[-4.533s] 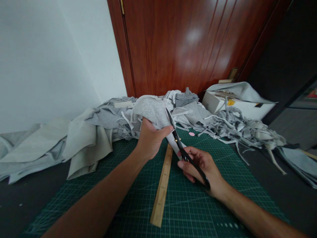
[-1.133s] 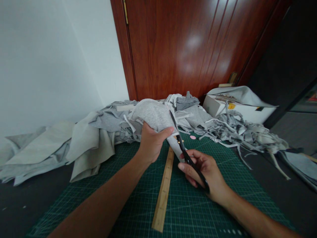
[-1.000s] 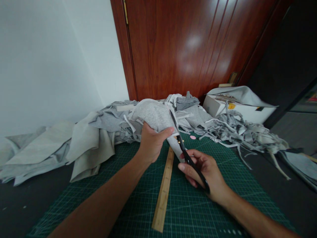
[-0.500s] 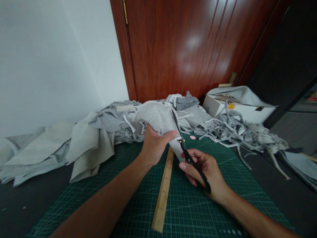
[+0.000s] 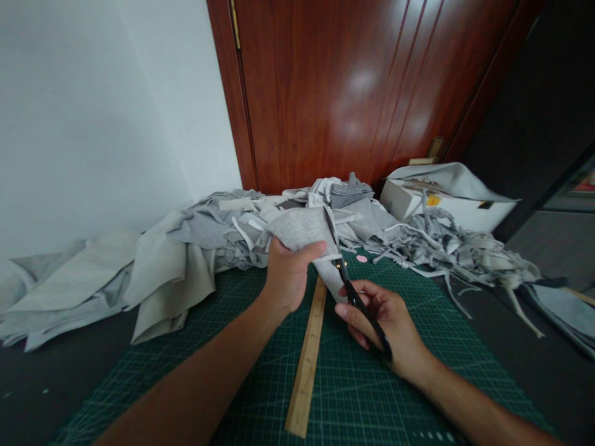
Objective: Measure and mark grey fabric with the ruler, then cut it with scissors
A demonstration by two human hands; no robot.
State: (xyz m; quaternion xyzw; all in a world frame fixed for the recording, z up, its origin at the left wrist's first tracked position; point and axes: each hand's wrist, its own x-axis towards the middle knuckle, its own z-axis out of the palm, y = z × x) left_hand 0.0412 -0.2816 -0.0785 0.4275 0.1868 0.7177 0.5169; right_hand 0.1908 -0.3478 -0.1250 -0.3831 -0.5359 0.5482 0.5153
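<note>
My left hand (image 5: 289,272) is closed on a piece of light grey fabric (image 5: 302,228), its thumb lying along the near edge. In my right hand (image 5: 379,316) is a pair of black-handled scissors (image 5: 356,297), pointing up and away from me. The blades lie along the right side of the fabric, and part of them is hidden by it. A pale strip of cloth (image 5: 329,279) hangs below the fabric, beside the scissors' pivot. Under the hands, a wooden ruler (image 5: 305,365) lies on the green cutting mat (image 5: 251,384).
Heaps of grey and white fabric (image 5: 158,260) line the wall and the wooden door (image 5: 325,93). To the right are a tangle of cloth strips (image 5: 446,238) and a white box (image 5: 455,204). A small pink disc (image 5: 361,259) lies at the mat's far side.
The fabric has dropped lower and looks flatter, its far part drawn down towards my left hand. My right hand with the scissors has barely moved.
</note>
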